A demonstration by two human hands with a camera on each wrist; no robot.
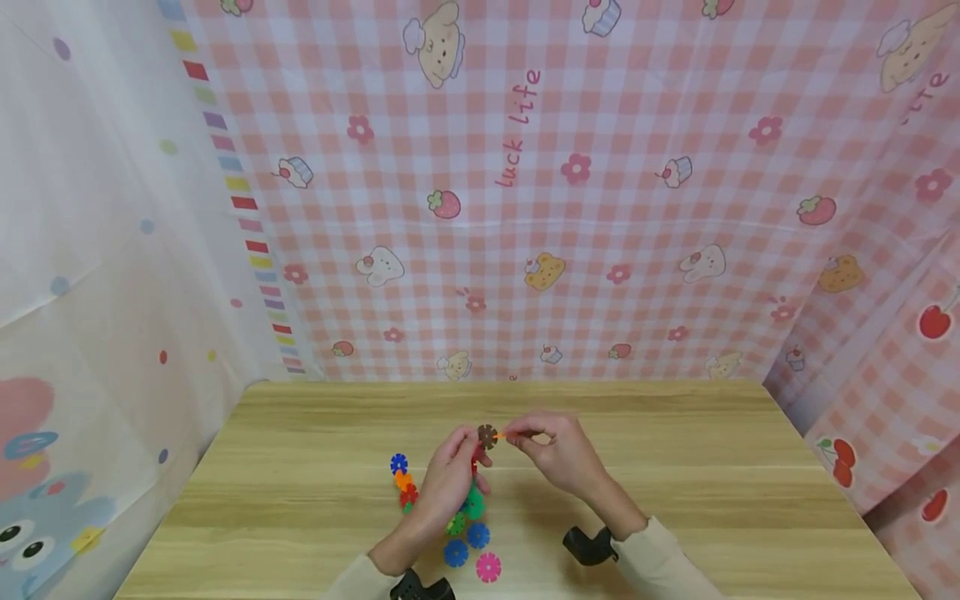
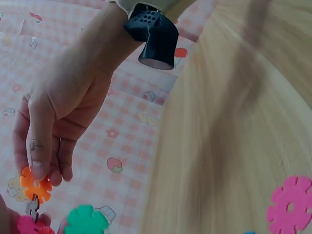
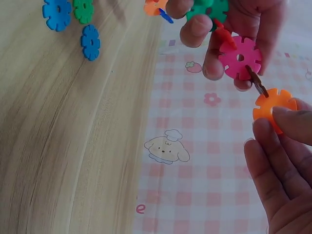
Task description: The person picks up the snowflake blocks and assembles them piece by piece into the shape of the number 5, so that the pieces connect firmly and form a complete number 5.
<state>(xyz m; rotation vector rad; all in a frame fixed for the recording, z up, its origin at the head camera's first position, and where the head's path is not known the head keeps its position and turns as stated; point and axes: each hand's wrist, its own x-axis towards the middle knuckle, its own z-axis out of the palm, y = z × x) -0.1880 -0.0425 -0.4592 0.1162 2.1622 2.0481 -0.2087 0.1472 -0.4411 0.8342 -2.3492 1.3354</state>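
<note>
My right hand (image 1: 558,454) pinches an orange notched disc (image 3: 274,103) between thumb and fingertips. A brown disc (image 1: 487,436), seen nearly edge-on in the right wrist view, meets the orange one at its rim. On its other side the brown disc joins a pink disc (image 3: 233,62), followed by a red disc (image 3: 225,35) and a green disc (image 3: 222,10). My left hand (image 1: 444,483) holds this chain with curled fingers around the pink and green part. Its palm and forearm hide some of the chain in the head view.
Left of the left forearm show a blue disc (image 1: 399,463), an orange disc (image 1: 404,481) and a red disc (image 1: 408,495), linked together. Nearer me on the wooden table (image 1: 300,450) lie blue discs (image 1: 477,535), a light green disc (image 1: 456,524) and a loose pink disc (image 1: 488,567).
</note>
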